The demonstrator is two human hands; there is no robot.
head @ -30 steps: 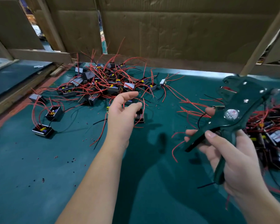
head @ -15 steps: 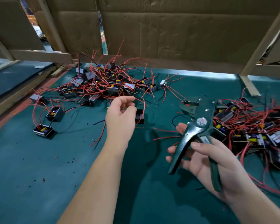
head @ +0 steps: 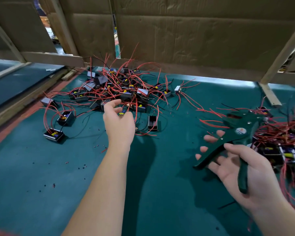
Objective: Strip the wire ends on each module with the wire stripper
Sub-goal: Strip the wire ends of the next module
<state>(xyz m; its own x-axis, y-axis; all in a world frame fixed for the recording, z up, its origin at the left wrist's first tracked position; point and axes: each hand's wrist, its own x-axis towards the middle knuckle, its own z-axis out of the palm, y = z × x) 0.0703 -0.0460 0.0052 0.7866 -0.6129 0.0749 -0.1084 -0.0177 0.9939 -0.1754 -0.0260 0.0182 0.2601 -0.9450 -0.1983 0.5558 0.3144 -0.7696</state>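
The left hand [head: 118, 123] reaches out over the green surface [head: 41, 176] towards 12 o'clock, its back to the camera; its fingers [head: 115, 102] are part-curled among the red wires at the near edge of the main heap of modules [head: 126, 92], with a small yellow and blue part showing just by the thumb; whether they pinch a wire or merely touch cannot be told; the heap itself lies at 12 o'clock, a tangle of black boxes with red and black leads, close to the cardboard wall [head: 186, 31]

At 4 o'clock the right hand [head: 237, 169] lies palm up and holds the wire stripper [head: 240, 132]; the thumb is curled over one dark green handle while the other handle lies across the nearly straight fingers, so the two handles stand spread apart; the tool's head points to 2 o'clock, over the edge of a second heap [head: 283, 143] at 3 o'clock

One lone module [head: 152, 122] stands between the two hands, just to the right of the left hand; two more modules [head: 66, 117] sit apart at 9 o'clock; small dark and red bits of insulation [head: 82, 167] dot the surface at 8 o'clock; a wooden post [head: 283, 53] leans at 2 o'clock
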